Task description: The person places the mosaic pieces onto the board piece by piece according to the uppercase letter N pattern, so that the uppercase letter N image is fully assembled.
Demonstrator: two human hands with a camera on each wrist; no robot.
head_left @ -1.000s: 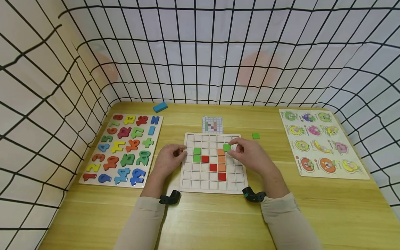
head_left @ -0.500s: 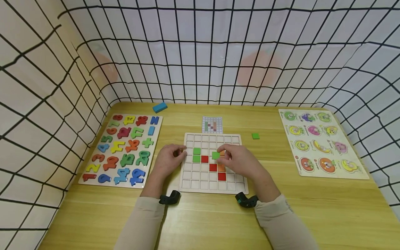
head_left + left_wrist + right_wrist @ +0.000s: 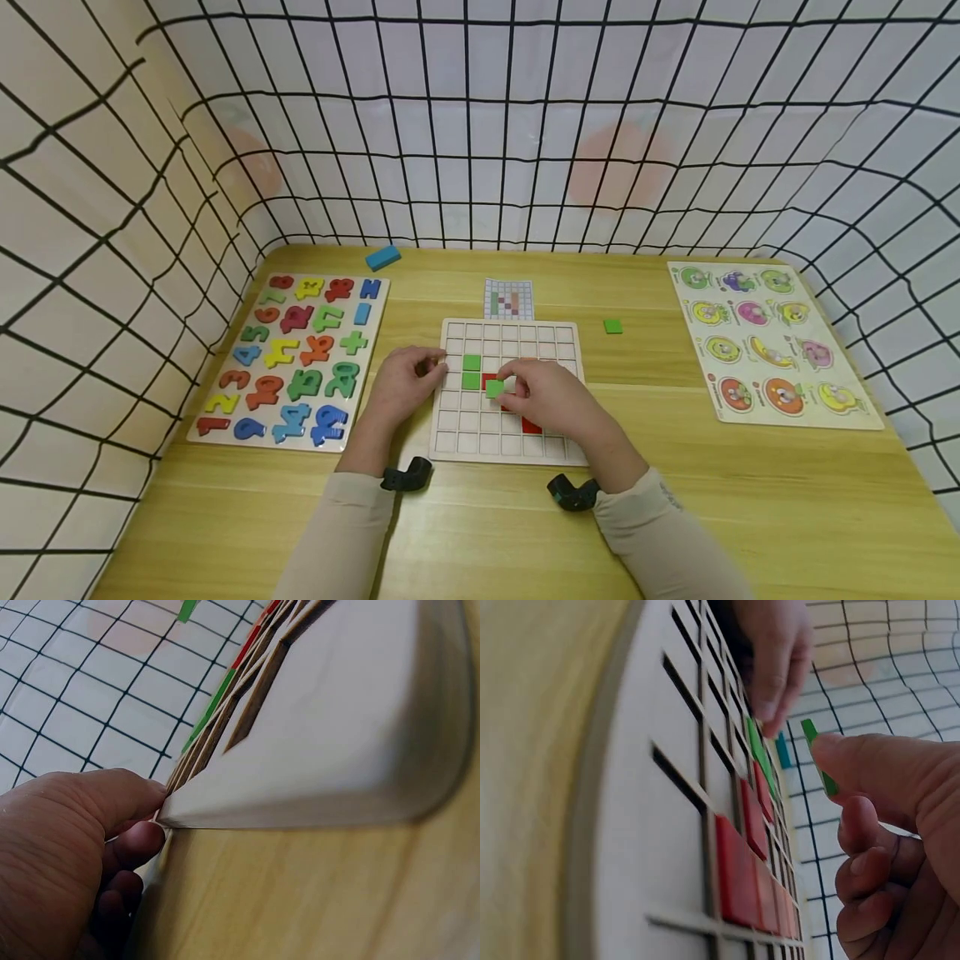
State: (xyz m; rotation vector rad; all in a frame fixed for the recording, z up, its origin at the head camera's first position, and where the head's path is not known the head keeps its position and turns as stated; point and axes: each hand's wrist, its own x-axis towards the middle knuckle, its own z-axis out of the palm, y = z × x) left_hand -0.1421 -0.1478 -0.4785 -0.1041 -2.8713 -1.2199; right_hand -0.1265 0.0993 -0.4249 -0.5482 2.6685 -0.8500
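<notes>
Between thumb and fingertip my right hand (image 3: 551, 398) pinches a green square tile (image 3: 494, 389). The tile hangs over the wooden grid board (image 3: 480, 442), and in the right wrist view it stands clear of the board's surface. At the board's left edge my left hand (image 3: 405, 385) grips the rim, thumb on top, as the left wrist view shows. Two green tiles (image 3: 471, 372) lie stacked in one column of the grid. Red tiles (image 3: 735, 877) and orange tiles sit in other cells, partly hidden in the head view by my right hand.
Behind the board lies a small printed pattern card (image 3: 509, 300). A loose green tile (image 3: 612, 327) rests to its right. A number puzzle board (image 3: 292, 358) is at left, a fruit puzzle board (image 3: 776, 343) at right, a blue block (image 3: 383, 257) at the back. Black netting surrounds the table.
My right hand has carried the green tile leftward across the board, from beside the orange tiles to over the red tile by the green column. My left hand has stayed put.
</notes>
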